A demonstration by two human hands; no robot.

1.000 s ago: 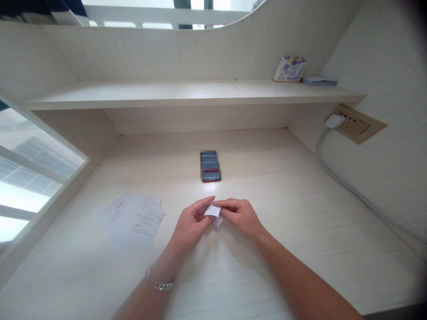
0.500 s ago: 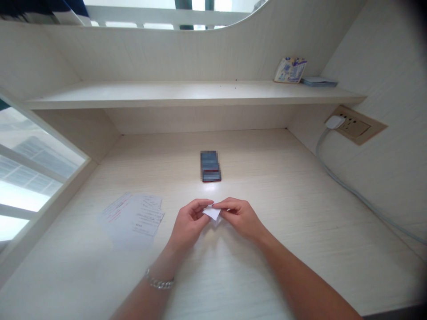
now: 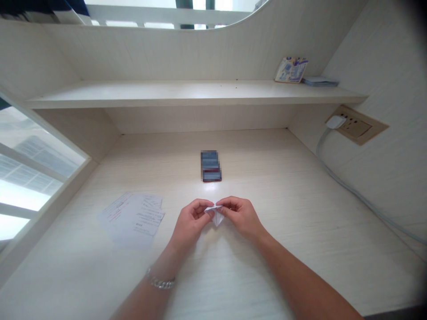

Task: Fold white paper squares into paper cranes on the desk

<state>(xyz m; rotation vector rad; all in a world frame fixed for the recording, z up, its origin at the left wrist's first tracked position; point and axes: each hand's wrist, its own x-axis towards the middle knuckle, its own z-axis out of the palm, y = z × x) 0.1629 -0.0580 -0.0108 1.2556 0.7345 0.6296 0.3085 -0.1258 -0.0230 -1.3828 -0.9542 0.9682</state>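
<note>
Paper (image 3: 217, 217) pinched btwn L hand (image 3: 190, 223) & R hand (image 3: 241, 216), thumbs + fingers; top flap (image 3: 214, 208) looks narrower vs. half a sec ago, pointed lower part (image 3: 217, 222) shows more.

One left hand (image 3: 188, 222) and one right hand (image 3: 242, 218) make two; there is one folded paper (image 3: 218, 218), one bracelet (image 3: 162, 283), one phone (image 3: 211, 166) and one surface (image 3: 316, 213). Loose sheets (image 3: 133, 218) number perhaps three, as their edges blur together. I count one shelf (image 3: 167, 91), one packet (image 3: 290, 70), one flat stack (image 3: 319, 81), one socket panel (image 3: 362, 128), one plug (image 3: 335, 122) and one cable (image 3: 354, 192).
</note>
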